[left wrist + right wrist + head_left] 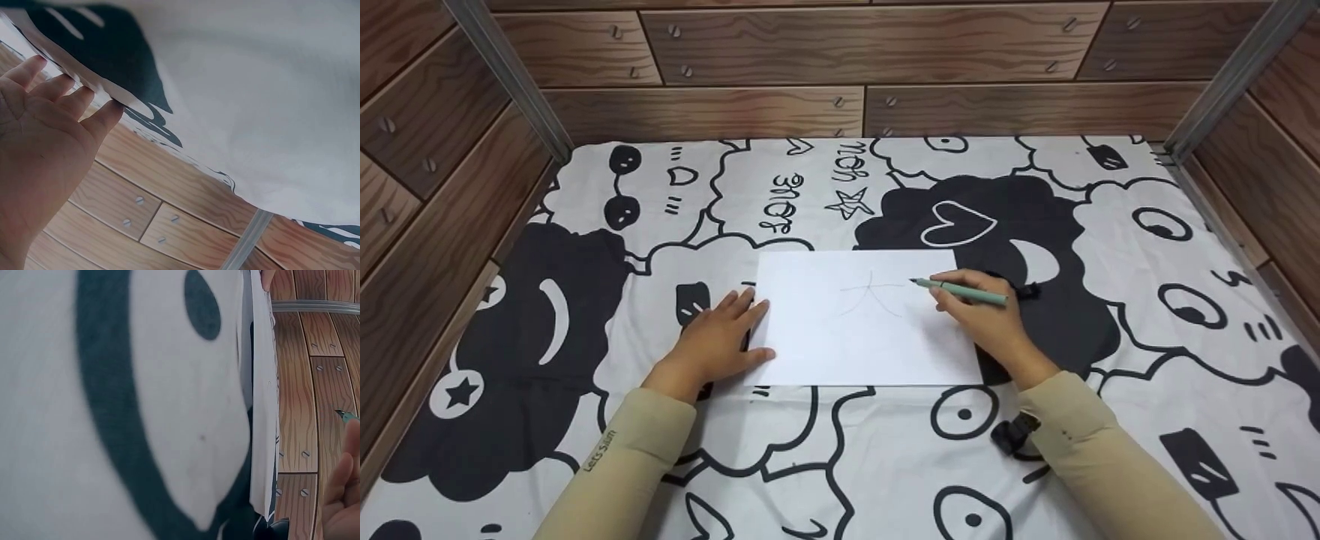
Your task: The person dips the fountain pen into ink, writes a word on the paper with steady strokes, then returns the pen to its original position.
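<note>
A white sheet of paper (810, 352) lies on the patterned cloth. Thin strokes (871, 287) near its upper middle form a crossbar, a short upright and two legs spreading downward. My right hand (988, 315) pinches a green pen (971, 292) over the sheet's right side, its dark tip pointing left, just past the crossbar's right end. In the right wrist view, the pen (347, 416) shows only its tip end, above the paper's surface. With fingers spread, my left hand (716, 341) rests at the paper's left edge, thumb and fingertips touching it.
The black-and-white cartoon cloth (885, 442) covers the table. A black device (1015, 433) sits by the right sleeve, and a small black piece (1026, 291) shows behind the right hand. Wood-print panels (870, 45) and metal posts (510, 75) enclose the table.
</note>
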### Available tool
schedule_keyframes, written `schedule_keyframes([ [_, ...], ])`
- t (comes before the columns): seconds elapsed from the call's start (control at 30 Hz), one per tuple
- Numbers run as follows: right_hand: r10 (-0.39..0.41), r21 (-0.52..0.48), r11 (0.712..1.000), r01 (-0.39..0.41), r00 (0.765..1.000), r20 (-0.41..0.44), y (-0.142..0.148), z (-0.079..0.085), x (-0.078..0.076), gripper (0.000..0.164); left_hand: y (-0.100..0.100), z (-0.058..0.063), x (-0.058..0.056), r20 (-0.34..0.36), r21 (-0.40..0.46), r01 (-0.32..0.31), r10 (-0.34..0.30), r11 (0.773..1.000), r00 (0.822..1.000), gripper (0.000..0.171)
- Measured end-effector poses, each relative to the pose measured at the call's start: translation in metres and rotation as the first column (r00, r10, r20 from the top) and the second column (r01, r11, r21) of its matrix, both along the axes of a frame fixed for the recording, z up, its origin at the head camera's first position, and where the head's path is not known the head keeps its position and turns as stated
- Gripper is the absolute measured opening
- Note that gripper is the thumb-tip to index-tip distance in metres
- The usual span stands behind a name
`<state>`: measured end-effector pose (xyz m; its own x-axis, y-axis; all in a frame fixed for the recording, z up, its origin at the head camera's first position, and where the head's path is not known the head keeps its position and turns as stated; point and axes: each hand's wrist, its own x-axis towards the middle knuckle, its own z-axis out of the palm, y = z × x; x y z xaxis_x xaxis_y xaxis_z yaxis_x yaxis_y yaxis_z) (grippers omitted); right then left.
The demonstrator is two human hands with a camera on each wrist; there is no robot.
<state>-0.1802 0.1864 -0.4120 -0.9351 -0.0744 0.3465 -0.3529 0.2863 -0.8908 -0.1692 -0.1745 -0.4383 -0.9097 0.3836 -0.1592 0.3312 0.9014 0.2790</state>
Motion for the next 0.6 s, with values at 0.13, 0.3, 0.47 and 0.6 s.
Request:
schedule_keyframes([
  [0.13,-0.024,-0.013,1.0,0.024,0.999,-0.04,-0.006,0.015,0.008,0.014,0.0,0.0,0.0,0.008,-0.006,-0.008,0.008,1.0,1.0,0.077],
  [0.3,-0.041,-0.065,0.997,0.036,0.996,-0.073,-0.005,0.014,0.006,0.014,0.001,0.001,0.002,0.002,-0.006,-0.01,0.01,1.0,1.0,0.076],
  [0.47,-0.093,-0.075,0.993,0.088,0.993,-0.078,-0.003,0.014,0.005,0.014,0.001,0.001,0.001,0.007,-0.005,-0.019,0.019,1.0,1.0,0.076],
  [0.6,-0.141,-0.061,0.989,0.136,0.985,-0.096,0.001,0.013,0.004,0.014,0.001,0.0,0.001,-0.002,-0.004,-0.014,0.014,1.0,1.0,0.076],
])
